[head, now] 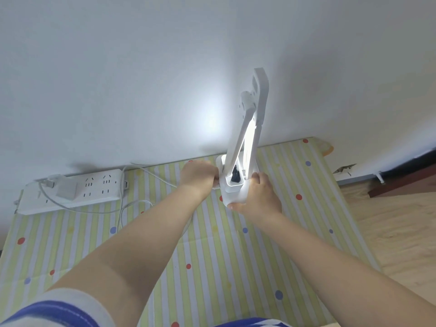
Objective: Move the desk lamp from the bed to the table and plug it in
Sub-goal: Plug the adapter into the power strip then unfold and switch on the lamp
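The white desk lamp (247, 128) stands near the far edge of the table (212, 244), which wears a striped, dotted cloth. Its folding arm is raised and its light strip glows, throwing a bright patch on the wall. My right hand (258, 197) grips the right side of the lamp's base. My left hand (199, 174) is closed against the base's left side; what its fingers hold there is hidden. A thin white cable (155, 175) runs from that side toward a white power strip (73, 192) lying at the table's far left.
The power strip carries a white adapter (67, 190) and another plug with cables looping over the cloth. A white wall rises just behind the table. Wooden floor (389, 232) and a dark furniture edge (405, 182) lie to the right.
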